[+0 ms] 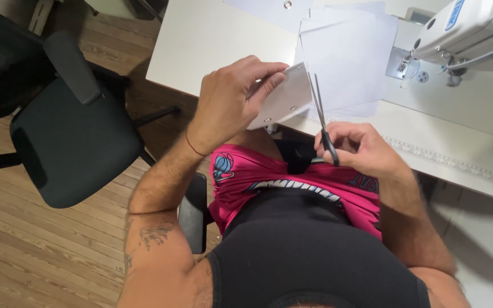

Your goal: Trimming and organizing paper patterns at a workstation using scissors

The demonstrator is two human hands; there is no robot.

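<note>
the fingers (266,74) of the left hand (232,100) are clamped on a small white fabric piece (283,100), thumb beneath and fingertips curled over its upper edge, so that the piece is held tilted in the air just in front of the worktop (212,40) edge, above the person's lap. the piece shows small round snaps near its lower edge. the right hand (358,148) has its fingers closed through the dark handles of a pair of scissors (320,117); the blades point up and away from the body, slightly parted, with their tips at the right edge of the fabric piece. the two hands lie near each other, the left higher and to the left, the right lower and beside the worktop edge. a thin red cord circles the left wrist. behind the hands, a loose stack of white sheets (346,57) lies flat on the white worktop, and a white sewing machine (463,34) stands at the far right of it. a measuring strip (457,159) runs along the worktop's near edge. to the left, a black office chair (69,142) stands on the wooden floor (29,251), well apart from the hands. the person wears pink shorts and a black sleeveless top.
</note>
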